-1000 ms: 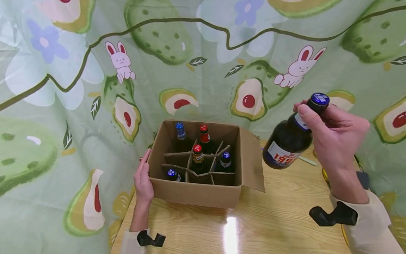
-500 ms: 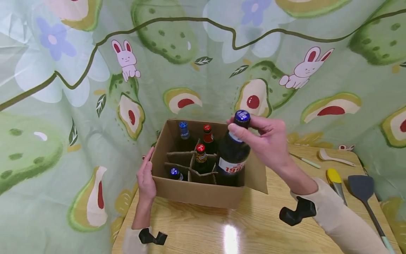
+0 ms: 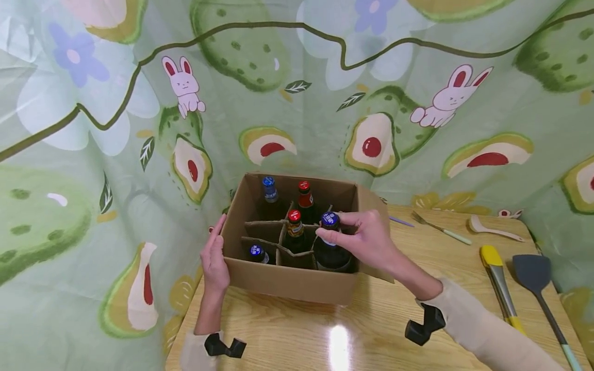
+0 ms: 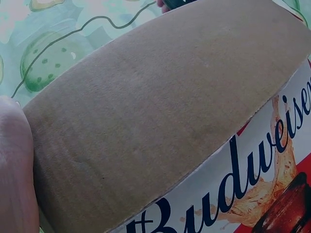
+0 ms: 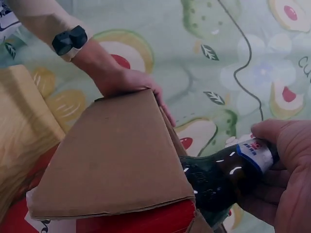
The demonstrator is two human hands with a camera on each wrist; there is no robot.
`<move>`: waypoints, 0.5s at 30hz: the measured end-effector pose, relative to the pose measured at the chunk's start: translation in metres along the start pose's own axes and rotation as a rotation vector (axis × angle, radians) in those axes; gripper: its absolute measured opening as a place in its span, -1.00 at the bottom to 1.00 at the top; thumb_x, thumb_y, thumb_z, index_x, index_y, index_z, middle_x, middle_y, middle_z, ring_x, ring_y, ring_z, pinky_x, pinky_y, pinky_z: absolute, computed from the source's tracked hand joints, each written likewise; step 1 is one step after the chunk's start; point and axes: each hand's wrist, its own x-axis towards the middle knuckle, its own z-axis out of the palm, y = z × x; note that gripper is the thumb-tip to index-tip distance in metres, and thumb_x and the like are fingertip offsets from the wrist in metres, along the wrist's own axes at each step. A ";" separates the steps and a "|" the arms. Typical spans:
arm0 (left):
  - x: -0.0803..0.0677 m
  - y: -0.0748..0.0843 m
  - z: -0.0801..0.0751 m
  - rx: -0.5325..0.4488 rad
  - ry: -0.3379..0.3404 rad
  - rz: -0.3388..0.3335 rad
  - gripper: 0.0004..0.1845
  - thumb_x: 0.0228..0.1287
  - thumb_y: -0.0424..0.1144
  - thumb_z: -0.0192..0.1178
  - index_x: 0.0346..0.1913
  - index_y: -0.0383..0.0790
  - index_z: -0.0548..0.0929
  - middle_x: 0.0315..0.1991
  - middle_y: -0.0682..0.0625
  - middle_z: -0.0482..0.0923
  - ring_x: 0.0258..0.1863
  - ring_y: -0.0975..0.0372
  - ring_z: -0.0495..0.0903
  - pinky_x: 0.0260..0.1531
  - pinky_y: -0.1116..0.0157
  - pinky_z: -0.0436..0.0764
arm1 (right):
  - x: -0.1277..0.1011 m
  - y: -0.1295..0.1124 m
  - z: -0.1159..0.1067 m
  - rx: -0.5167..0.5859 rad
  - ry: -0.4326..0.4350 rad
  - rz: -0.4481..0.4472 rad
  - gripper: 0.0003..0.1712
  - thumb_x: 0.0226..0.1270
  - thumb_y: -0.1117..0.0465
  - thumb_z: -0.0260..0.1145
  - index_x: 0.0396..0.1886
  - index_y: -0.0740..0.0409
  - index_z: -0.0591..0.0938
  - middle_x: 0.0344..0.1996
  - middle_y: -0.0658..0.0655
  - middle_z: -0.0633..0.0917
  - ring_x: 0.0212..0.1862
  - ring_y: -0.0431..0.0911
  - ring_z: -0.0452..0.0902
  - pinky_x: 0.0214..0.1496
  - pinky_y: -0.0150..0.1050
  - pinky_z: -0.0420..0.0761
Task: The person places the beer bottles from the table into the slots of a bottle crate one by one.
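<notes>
My right hand [image 3: 366, 239] grips a dark beer bottle [image 3: 331, 255] by its neck, just under the blue cap. The bottle stands upright, its lower part down inside the front right of an open cardboard box [image 3: 287, 282]. In the right wrist view the bottle [image 5: 218, 179] passes behind the box's near flap. My left hand [image 3: 215, 263] rests flat against the box's left side, fingers straight. Inside, cardboard dividers [image 3: 264, 229] separate several capped bottles: a blue-capped bottle [image 3: 270, 189] at the back left, a red-capped bottle [image 3: 305, 195] behind, another red-capped bottle [image 3: 294, 226] mid-box, and a blue-capped bottle [image 3: 257, 252] in front.
On the wooden table [image 3: 283, 330], right of the box, lie a fork [image 3: 441, 226], a pale spoon [image 3: 494, 229], yellow-tipped tongs [image 3: 498, 273] and a dark spatula [image 3: 533, 273]. A box flap [image 3: 373, 226] sticks out rightward. A patterned curtain [image 3: 315, 113] hangs close behind the box.
My right hand has brought the beer bottle leftward from beside the box, then lowered it into the front right. My left hand has stayed on the box's side.
</notes>
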 end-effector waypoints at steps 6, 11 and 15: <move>0.000 0.000 0.002 -0.005 0.006 -0.002 -0.48 0.68 -0.30 -0.30 0.53 -0.32 0.41 0.50 -0.29 0.37 0.51 0.16 0.35 0.47 0.44 0.26 | -0.007 0.002 -0.004 -0.078 -0.115 0.128 -0.66 0.11 0.10 0.69 -0.71 -0.02 0.71 -0.75 -0.24 0.59 -0.68 -0.37 0.39 -0.64 -0.47 0.22; 0.000 0.001 0.002 -0.005 -0.002 -0.018 -0.48 0.69 -0.28 -0.30 0.54 -0.29 0.40 0.50 -0.34 0.34 0.53 0.13 0.33 0.46 0.45 0.26 | -0.014 0.008 -0.003 -0.171 -0.177 0.215 -0.50 0.09 0.06 0.70 -0.80 -0.04 0.56 -0.80 -0.26 0.30 -0.66 -0.38 0.13 -0.59 -0.42 0.11; 0.000 0.001 0.002 0.003 0.004 -0.016 -0.48 0.69 -0.29 -0.30 0.53 -0.30 0.40 0.50 -0.30 0.36 0.51 0.19 0.34 0.47 0.45 0.24 | -0.015 0.010 0.000 -0.273 -0.225 0.212 -0.77 0.06 0.08 0.71 -0.52 0.10 0.85 -0.74 -0.23 0.59 -0.69 -0.41 0.22 -0.64 -0.45 0.22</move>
